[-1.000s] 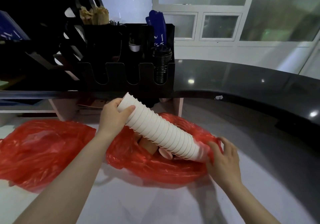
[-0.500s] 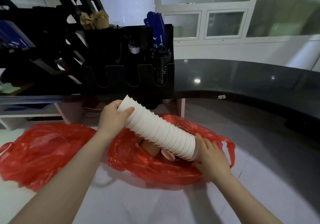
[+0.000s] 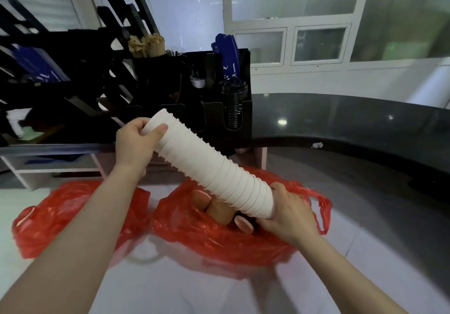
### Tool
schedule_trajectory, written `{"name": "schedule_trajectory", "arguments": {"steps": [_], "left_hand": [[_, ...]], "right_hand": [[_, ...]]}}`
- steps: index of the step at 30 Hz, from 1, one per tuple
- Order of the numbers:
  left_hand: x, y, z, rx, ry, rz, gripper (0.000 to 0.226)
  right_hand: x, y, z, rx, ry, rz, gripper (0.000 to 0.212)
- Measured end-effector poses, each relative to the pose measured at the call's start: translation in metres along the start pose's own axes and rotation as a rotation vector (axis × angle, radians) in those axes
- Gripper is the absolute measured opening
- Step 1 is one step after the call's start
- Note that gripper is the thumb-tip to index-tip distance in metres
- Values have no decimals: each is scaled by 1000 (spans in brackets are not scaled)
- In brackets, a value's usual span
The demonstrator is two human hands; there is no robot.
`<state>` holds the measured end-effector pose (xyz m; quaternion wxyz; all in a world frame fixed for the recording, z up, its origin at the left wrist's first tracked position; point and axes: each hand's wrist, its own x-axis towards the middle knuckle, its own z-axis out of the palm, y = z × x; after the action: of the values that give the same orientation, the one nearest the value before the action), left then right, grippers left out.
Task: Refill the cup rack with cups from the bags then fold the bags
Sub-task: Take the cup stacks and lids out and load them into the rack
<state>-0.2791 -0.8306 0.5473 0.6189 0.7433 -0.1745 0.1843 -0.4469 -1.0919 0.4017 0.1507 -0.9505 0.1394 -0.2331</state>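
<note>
A long stack of white paper cups (image 3: 211,167) slants above an open red plastic bag (image 3: 219,238). My left hand (image 3: 136,143) grips the stack's upper end, thumb on top. My right hand (image 3: 287,212) holds the lower end from below. Inside the bag lie brown cups (image 3: 219,210). The black cup rack (image 3: 194,99) stands on the counter just behind the stack; its right slot holds a stack of black lids (image 3: 233,102), and the other slots look dark. A second red bag (image 3: 73,214) lies crumpled to the left.
The bags rest on a white surface (image 3: 170,289). A dark curved counter (image 3: 353,124) runs to the right. Wooden stirrers (image 3: 146,46) and blue packets (image 3: 226,53) stick up from the rack. Black slanted holders (image 3: 36,70) stand at the left.
Both hands have lifted the cup stack up and out of the red bag, toward the rack. My right hand moved from the bag's edge to the stack's lower end.
</note>
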Motion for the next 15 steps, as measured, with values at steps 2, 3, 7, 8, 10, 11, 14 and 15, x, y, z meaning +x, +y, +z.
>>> {"name": "schedule_trajectory", "arguments": {"steps": [2, 3, 7, 8, 10, 11, 14, 15], "left_hand": [[14, 17, -11, -49, 27, 64, 12], [22, 25, -17, -68, 40, 93, 13], [48, 52, -50, -134, 132, 115, 15], [54, 55, -59, -163, 161, 108, 14], [67, 58, -77, -214, 222, 92, 13], [72, 58, -86, -233, 244, 79, 14], [89, 60, -118, -336, 313, 10, 18], [94, 60, -129, -380, 340, -16, 18]], "right_hand": [[10, -17, -9, 28, 45, -23, 64], [14, -24, -13, 60, 69, -33, 64], [32, -53, -28, 196, 185, -131, 75], [38, -61, -33, 204, 187, -142, 79], [52, -80, -44, 216, 207, -151, 86], [58, -92, -49, 230, 227, -151, 87], [76, -125, -65, 287, 322, -144, 91], [80, -134, -69, 318, 365, -151, 92]]}}
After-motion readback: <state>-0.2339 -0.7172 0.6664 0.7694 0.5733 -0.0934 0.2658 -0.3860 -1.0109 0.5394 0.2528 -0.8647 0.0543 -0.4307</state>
